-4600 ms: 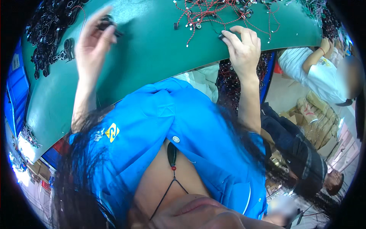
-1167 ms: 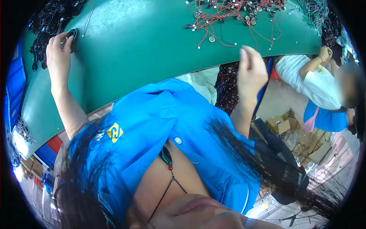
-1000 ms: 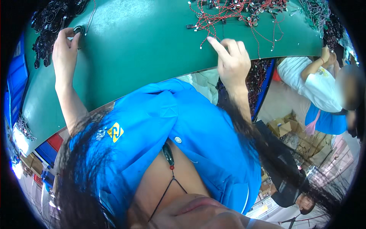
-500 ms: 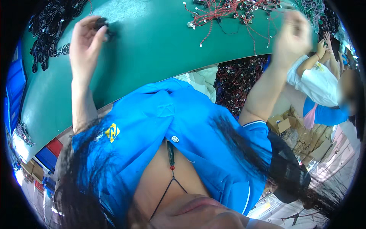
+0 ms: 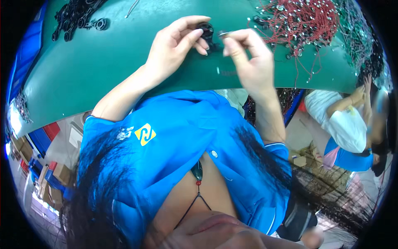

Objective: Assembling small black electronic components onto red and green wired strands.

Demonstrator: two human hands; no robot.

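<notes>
Seems to be the joining step, above the green table (image 5: pixel 103 70). Left hand (image 5: pixel 174 50) closed in a pinch on a small black round part (image 5: pixel 206 30), thumb under and fingers over. Right hand (image 5: pixel 248 58) closed in a pinch on a small silvery piece (image 5: pixel 223 34), just beside the black part, almost touching it. Both things held in the air, near the far middle of the table.

Probably calls next for fine aiming: silvery piece turned to meet the black part, left pinch kept firm and quiet.

Heap of red wires (image 5: pixel 302 20) at far right, heap of black rings (image 5: pixel 78 16) at far left. On the blue shirt, a yellow diamond badge (image 5: pixel 144 134) with a white sign beside. Below the table at left, brown cardboard boxes (image 5: pixel 62 174) and a red crate (image 5: pixel 52 130). More brown cartons (image 5: pixel 306 155) at right, near a co-worker's white sleeve (image 5: pixel 336 120).
</notes>
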